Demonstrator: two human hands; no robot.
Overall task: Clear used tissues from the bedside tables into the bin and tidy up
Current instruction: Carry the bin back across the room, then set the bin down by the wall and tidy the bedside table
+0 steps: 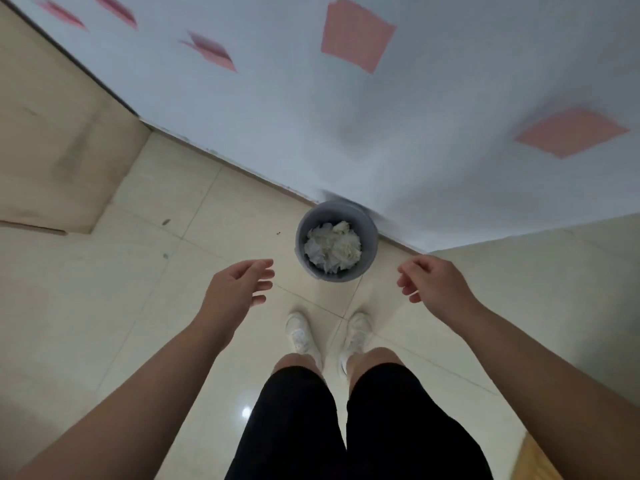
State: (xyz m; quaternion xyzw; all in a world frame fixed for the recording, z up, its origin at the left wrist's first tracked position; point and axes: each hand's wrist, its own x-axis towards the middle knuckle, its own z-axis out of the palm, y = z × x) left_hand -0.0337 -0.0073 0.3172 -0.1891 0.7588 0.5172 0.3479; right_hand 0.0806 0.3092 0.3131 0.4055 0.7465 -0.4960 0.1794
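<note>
The person stands over the bin point(335, 241), which sits on the floor point(104, 306) against the wall point(415, 133) and is heaped with tissues point(332, 247). Both hands are empty: the left hand point(239, 284) has its fingers spread, the right hand point(431, 280) hangs loosely curled. I'd worry about that heap: 1 more wad could roll off, and a knock from a shoe point(300, 336) might tip the bin.

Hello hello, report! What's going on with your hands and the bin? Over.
Left hand open, empty. Right hand loosely curled, empty. Crumpled tissues in grey bin by wall. Nothing in the way.
</note>
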